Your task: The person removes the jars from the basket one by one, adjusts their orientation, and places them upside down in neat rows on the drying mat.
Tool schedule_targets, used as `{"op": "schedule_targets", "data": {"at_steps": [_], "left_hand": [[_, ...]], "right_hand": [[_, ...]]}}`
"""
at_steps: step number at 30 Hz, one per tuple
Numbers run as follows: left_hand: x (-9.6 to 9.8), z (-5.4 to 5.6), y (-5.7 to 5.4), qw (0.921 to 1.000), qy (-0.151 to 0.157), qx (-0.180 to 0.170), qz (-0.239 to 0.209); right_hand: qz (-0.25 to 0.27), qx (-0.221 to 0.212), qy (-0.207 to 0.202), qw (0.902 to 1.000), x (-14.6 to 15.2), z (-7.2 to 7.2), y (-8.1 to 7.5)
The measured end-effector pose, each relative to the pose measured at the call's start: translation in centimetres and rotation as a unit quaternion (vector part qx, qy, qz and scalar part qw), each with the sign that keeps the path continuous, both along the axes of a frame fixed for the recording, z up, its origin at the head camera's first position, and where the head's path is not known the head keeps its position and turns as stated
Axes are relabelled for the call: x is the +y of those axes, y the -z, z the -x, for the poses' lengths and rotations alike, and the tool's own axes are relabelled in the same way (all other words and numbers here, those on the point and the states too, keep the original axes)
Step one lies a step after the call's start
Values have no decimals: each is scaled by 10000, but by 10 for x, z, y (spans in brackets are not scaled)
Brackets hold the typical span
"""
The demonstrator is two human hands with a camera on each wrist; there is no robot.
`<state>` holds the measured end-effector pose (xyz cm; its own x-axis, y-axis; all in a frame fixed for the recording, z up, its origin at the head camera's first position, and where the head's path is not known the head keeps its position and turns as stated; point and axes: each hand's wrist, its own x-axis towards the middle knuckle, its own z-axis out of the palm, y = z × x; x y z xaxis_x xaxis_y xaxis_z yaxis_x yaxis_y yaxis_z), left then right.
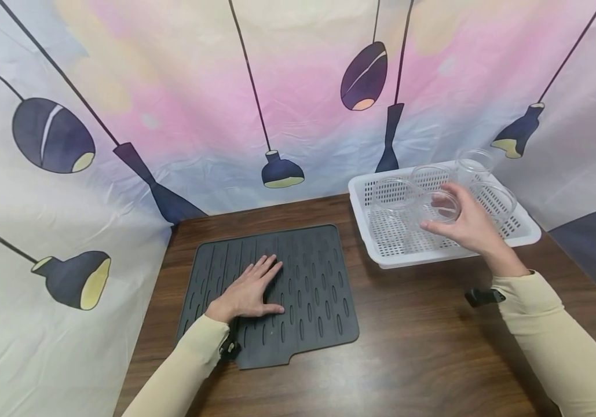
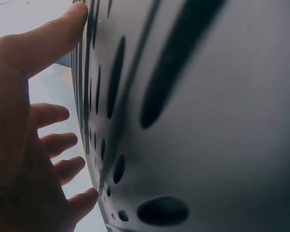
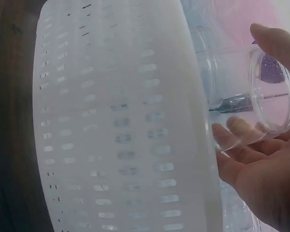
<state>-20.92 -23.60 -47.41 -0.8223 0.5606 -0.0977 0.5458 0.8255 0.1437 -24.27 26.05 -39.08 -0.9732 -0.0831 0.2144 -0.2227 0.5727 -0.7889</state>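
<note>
Right hand (image 1: 467, 225) is curved pretty wide round a clear glass (image 3: 234, 87), thumb at the near side and fingers wrapped behind, though how firmly it's gripped can't really be told. That glass is kept upright within the white basket (image 1: 428, 258) under the same hand; whether its bottom is lifted can't be seen. More glasses (image 1: 394, 194) are bunched to the left, right and just beyond those fingers. Over on the other side, the left hand (image 1: 245, 294) is laid over a dark mat (image 1: 324, 289), fingers fanned wide. Beyond both hands, a lamp-print cloth (image 1: 188, 116) is hung.
</note>
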Motion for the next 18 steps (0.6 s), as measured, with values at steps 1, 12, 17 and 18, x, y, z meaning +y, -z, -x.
{"op": "schedule_targets", "data": {"at_steps": [1,12,17,18], "left_hand": [[0,0,1,10000,-23,-26,16],[1,-3,4,9995,-158,-271,60],[0,-2,4,9994,-187,-299,76],[0,-2,4,9994,-186,-303,58]], "right_hand": [[6,-22,23,10000,0,0,1],[41,145,57,9999,-2,-1,12],[163,165,-52,9997,0,2,15],[214,148,-77,9996,0,2,15]]}}
